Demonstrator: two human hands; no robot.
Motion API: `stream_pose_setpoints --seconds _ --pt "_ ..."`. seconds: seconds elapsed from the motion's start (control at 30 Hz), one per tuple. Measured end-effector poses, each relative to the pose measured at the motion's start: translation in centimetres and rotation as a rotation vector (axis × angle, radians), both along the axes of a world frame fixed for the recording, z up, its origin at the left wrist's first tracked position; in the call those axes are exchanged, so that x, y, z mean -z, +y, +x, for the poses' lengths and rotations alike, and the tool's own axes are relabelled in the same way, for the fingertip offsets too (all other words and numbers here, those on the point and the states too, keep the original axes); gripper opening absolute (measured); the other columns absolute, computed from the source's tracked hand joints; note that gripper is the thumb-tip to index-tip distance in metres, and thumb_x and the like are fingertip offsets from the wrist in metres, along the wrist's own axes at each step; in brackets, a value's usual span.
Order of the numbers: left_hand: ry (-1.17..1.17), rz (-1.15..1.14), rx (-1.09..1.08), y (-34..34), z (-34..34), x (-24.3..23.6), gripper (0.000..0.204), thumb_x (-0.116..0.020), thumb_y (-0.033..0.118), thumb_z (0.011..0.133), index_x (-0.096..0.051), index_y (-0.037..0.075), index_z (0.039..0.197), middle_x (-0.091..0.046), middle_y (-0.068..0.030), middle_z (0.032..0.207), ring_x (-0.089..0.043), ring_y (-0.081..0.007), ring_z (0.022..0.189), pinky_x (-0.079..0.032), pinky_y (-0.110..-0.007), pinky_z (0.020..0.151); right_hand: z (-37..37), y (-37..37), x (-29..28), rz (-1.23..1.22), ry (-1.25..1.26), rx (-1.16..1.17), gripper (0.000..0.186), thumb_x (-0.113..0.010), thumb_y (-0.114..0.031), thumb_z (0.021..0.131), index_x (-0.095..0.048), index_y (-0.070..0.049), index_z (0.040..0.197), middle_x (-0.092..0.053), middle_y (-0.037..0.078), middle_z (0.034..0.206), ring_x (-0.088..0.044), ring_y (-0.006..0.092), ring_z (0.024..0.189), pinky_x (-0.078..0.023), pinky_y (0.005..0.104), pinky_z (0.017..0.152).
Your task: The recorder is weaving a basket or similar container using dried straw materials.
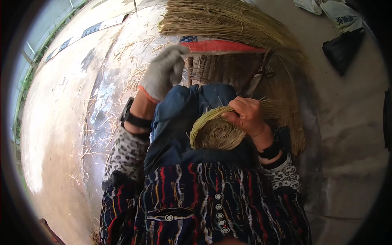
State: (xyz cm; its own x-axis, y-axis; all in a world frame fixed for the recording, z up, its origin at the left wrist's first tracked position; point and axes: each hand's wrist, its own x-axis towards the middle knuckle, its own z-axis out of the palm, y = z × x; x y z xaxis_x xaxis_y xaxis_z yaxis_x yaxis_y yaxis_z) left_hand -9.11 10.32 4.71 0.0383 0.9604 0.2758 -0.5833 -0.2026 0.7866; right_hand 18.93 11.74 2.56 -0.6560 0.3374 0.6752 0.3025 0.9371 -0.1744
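A small round straw basket (220, 136) rests on my lap, tilted so that its coiled inside shows. Its thick rim is of greener, twisted straw. My bare right hand (247, 116) is closed on the far right part of this rim, thumb toward the inside. Loose straw ends stick out to the right behind that hand. My left hand (164, 71), in a grey work glove with an orange cuff, is raised beyond my left knee, away from the basket. It is blurred and its fingers curl, so whether it holds a strand cannot be made out.
A large bundle of long straw (228, 20) lies ahead on a low wooden chair (208, 67) with a red cloth (224, 46). More straw hangs down at its right. Loose stalks litter the floor at left. A black bag (344, 49) and pale sacks lie at far right.
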Motion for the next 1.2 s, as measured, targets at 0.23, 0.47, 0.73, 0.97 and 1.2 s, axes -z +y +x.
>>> stream_pose_setpoints --seconds 0.23,0.47,0.73,0.97,1.2 --pt "0.984 0.261 0.004 -3.0 4.2 1.8 0.029 -0.06 0.022 0.093 -0.062 0.001 0.113 -0.066 -0.0049 0.087 -0.062 -0.0161 0.079 -0.05 -0.031 0.074 -1.0 -0.2 0.5 -0.002 0.006 -0.012 0.042 -0.071 -0.039 0.079 -0.045 -0.009 0.067 -0.044 0.006 0.059 -0.054 0.0232 0.051 -0.043 0.0344 0.046" --pt "0.934 0.088 -0.393 -0.8 4.0 3.9 0.026 -0.059 0.024 0.093 -0.062 -0.002 0.094 -0.065 -0.0088 0.083 -0.063 -0.0175 0.078 -0.049 -0.03 0.069 -0.6 0.5 1.4 -0.09 0.057 0.044 0.042 -0.07 -0.042 0.081 -0.049 -0.008 0.068 -0.048 0.007 0.058 -0.055 0.0243 0.051 -0.043 0.0341 0.046" --pt "1.158 0.205 -0.421 -0.5 5.1 2.7 0.004 -0.057 0.005 0.082 -0.053 0.003 0.082 -0.054 -0.0121 0.078 -0.056 -0.0289 0.072 -0.048 -0.035 0.066 0.6 3.1 0.7 -0.343 0.133 0.082 0.036 -0.07 -0.038 0.085 -0.055 -0.006 0.075 -0.053 0.007 0.06 -0.058 0.0193 0.055 -0.044 0.0308 0.05" --pt "0.632 -0.015 0.052 -5.1 9.6 -9.5 0.015 -0.053 -0.002 0.083 -0.046 0.004 0.072 -0.051 -0.0049 0.074 -0.046 -0.0156 0.059 -0.04 -0.029 0.053 5.9 2.0 -6.7 -1.156 0.379 -0.675 0.031 -0.062 -0.032 0.09 -0.056 -0.008 0.071 -0.056 0.001 0.065 -0.05 0.0096 0.058 -0.042 0.0265 0.052" --pt "0.391 0.823 0.634 -10.2 9.2 -2.7 0.015 -0.064 0.024 0.087 -0.067 0.009 0.087 -0.065 -0.0065 0.086 -0.064 -0.0212 0.076 -0.051 -0.034 0.066 3.5 -5.1 -14.2 -0.706 0.115 -1.363 0.056 -0.053 -0.052 0.092 -0.06 0.003 0.083 -0.053 0.012 0.069 -0.053 0.0318 0.055 -0.042 0.0422 0.05"
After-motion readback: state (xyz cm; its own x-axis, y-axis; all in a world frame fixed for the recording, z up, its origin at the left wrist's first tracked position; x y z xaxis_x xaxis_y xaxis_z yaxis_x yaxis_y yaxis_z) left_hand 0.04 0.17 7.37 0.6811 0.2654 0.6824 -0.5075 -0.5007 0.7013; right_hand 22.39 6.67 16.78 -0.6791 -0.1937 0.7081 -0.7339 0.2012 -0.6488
